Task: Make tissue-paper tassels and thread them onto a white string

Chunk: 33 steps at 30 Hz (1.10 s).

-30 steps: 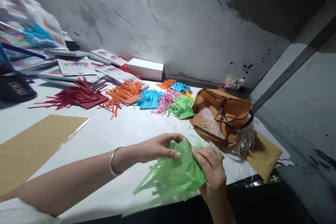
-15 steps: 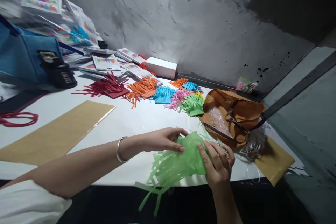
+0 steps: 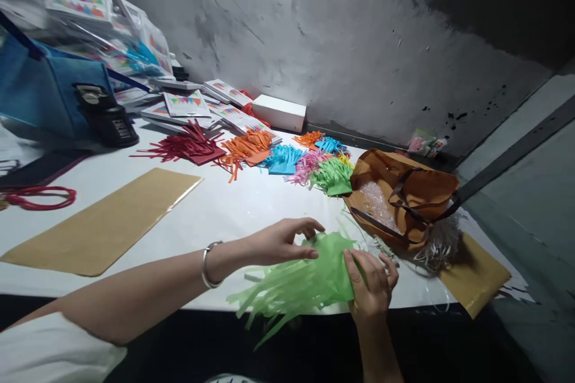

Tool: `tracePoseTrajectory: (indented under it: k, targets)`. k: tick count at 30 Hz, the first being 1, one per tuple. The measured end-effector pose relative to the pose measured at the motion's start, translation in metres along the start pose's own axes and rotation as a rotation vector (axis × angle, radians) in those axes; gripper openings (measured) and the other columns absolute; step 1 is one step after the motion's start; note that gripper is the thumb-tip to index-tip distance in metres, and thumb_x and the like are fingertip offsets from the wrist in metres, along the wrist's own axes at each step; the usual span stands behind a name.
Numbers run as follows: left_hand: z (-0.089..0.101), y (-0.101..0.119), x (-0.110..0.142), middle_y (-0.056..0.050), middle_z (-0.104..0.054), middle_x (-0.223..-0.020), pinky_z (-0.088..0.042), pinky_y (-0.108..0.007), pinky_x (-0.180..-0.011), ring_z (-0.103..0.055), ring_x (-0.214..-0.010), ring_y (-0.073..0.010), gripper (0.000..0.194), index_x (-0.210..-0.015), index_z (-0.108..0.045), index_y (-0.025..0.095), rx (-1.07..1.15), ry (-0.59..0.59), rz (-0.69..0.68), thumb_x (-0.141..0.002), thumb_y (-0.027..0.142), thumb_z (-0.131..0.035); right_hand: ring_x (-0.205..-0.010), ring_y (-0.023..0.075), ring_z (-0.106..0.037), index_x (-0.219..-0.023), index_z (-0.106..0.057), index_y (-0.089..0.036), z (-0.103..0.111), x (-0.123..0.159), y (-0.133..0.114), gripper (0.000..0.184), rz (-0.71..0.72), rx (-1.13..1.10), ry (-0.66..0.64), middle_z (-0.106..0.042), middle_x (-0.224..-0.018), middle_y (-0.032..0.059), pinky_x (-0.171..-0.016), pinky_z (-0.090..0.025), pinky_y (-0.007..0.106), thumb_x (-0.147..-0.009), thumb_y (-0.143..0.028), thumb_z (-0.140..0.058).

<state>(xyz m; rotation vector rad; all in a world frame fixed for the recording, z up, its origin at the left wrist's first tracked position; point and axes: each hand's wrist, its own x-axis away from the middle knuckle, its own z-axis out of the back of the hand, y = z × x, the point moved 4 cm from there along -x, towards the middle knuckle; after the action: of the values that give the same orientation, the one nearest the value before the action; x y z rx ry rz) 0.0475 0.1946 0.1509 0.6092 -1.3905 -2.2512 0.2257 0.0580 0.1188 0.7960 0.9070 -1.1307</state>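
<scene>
A light green sheet of fringed tissue paper (image 3: 305, 278) lies at the near edge of the white table (image 3: 224, 209), its cut strips trailing left over the edge. My right hand (image 3: 372, 284) pinches its uncut right end between thumb and fingers. My left hand (image 3: 281, 242), with a silver bangle on the wrist, rests on the sheet's upper edge with fingers curled on the paper.
Fringed paper bundles lie in a row behind: dark red (image 3: 188, 146), orange (image 3: 247, 149), blue (image 3: 281, 160), pink (image 3: 308, 166), green (image 3: 332, 176). A brown paper bag (image 3: 413, 191) lies at right. A tan sheet (image 3: 103, 221) lies at left, with printed packs (image 3: 186, 105) and a blue bag (image 3: 49, 96) beyond.
The green sheet has been laid lower and flatter, its strips now fanned to the left. Both hands kept hold of it; the view shifted left.
</scene>
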Motion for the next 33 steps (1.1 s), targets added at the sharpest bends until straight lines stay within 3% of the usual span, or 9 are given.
tracePoseTrajectory:
  k: [6,8,11,17,21,24,26,29,33]
  targets:
    - [-0.025,-0.023,0.005,-0.001,-0.063,-0.087,-0.045,-0.024,-0.069,-0.058,-0.079,-0.0143,0.054,-0.115,-0.061,0.020,0.664,0.150,0.203,-0.072,0.043,-0.083,-0.098,0.0222,-0.069,-0.127,-0.065,-0.022,-0.004,0.016,-0.004,0.038,-0.070,0.032,0.016,-0.073,-0.102,0.0086,-0.102,-0.039,0.051,-0.097,-0.008,-0.046]
    - [-0.034,-0.033,0.009,-0.004,-0.067,-0.091,-0.048,-0.024,-0.070,-0.062,-0.081,-0.0156,0.049,-0.108,-0.065,0.017,0.813,0.061,0.362,-0.073,0.046,-0.083,-0.099,0.0221,-0.069,-0.127,-0.065,-0.021,-0.007,0.018,-0.004,0.039,-0.069,0.018,-0.005,-0.073,-0.103,0.0093,-0.102,-0.037,0.051,-0.097,-0.008,-0.044]
    - [-0.052,-0.043,0.014,-0.010,-0.072,-0.089,-0.053,-0.030,-0.072,-0.067,-0.079,-0.0206,0.047,-0.091,-0.072,0.010,0.928,-0.202,0.508,-0.072,0.052,-0.082,-0.100,0.0218,-0.068,-0.126,-0.065,-0.020,-0.012,0.019,-0.005,0.038,-0.048,-0.009,-0.028,-0.072,-0.104,0.0098,-0.104,-0.034,0.050,-0.097,-0.008,-0.043]
    - [-0.089,-0.047,0.013,-0.011,-0.075,-0.097,-0.056,-0.033,-0.083,-0.071,-0.086,-0.0231,0.048,-0.105,-0.071,0.012,1.245,-0.262,0.370,-0.069,0.042,-0.085,-0.101,0.0232,-0.066,-0.124,-0.064,-0.018,-0.027,0.025,-0.005,0.034,-0.112,-0.015,-0.106,-0.071,-0.104,0.0106,-0.104,-0.033,0.051,-0.098,-0.013,-0.043]
    - [-0.125,-0.046,0.015,-0.012,-0.076,-0.096,-0.057,-0.031,-0.066,-0.071,-0.072,-0.0213,0.049,-0.102,-0.073,0.010,1.364,-0.465,0.415,-0.067,0.043,-0.083,-0.097,0.0213,-0.066,-0.120,-0.065,-0.018,-0.026,0.025,0.014,0.030,-0.097,0.047,-0.096,-0.071,-0.101,0.0091,-0.103,-0.034,0.049,-0.101,-0.018,-0.042]
    - [-0.137,-0.042,0.013,-0.008,-0.074,-0.073,-0.055,-0.028,-0.057,-0.068,-0.059,-0.0198,0.036,-0.090,-0.075,0.009,1.356,-0.474,0.419,-0.062,0.031,-0.083,-0.098,0.0212,-0.064,-0.122,-0.065,-0.019,-0.008,0.015,0.041,0.032,-0.111,0.130,-0.079,-0.070,-0.104,0.0092,-0.104,-0.034,0.050,-0.101,-0.016,-0.041]
    - [-0.131,-0.037,0.011,-0.005,-0.067,-0.059,-0.056,-0.030,-0.059,-0.066,-0.056,-0.0191,0.024,-0.075,-0.073,0.009,1.335,-0.449,0.363,-0.061,0.027,-0.081,-0.098,0.0215,-0.063,-0.124,-0.065,-0.020,0.013,0.005,0.057,0.032,-0.122,0.222,-0.012,-0.069,-0.104,0.0097,-0.103,-0.035,0.050,-0.100,-0.014,-0.046]
    - [-0.101,-0.037,0.015,-0.002,-0.061,-0.052,-0.057,-0.032,-0.067,-0.062,-0.054,-0.0160,0.018,-0.068,-0.069,0.010,1.253,-0.399,0.328,-0.064,0.025,-0.078,-0.091,0.0195,-0.061,-0.123,-0.068,-0.022,0.036,-0.001,0.062,0.032,-0.061,0.396,0.065,-0.066,-0.093,0.0071,-0.101,-0.038,0.047,-0.095,-0.014,-0.056]
    - [-0.027,-0.067,0.042,-0.001,-0.063,-0.057,-0.052,-0.026,-0.057,-0.060,-0.052,-0.0145,0.030,-0.089,-0.070,0.012,1.006,-0.169,0.421,-0.064,0.028,-0.079,-0.089,0.0189,-0.060,-0.120,-0.068,-0.019,0.009,0.017,0.025,0.030,0.058,0.353,-0.151,-0.065,-0.089,0.0061,-0.104,-0.034,0.048,-0.095,-0.010,-0.056]
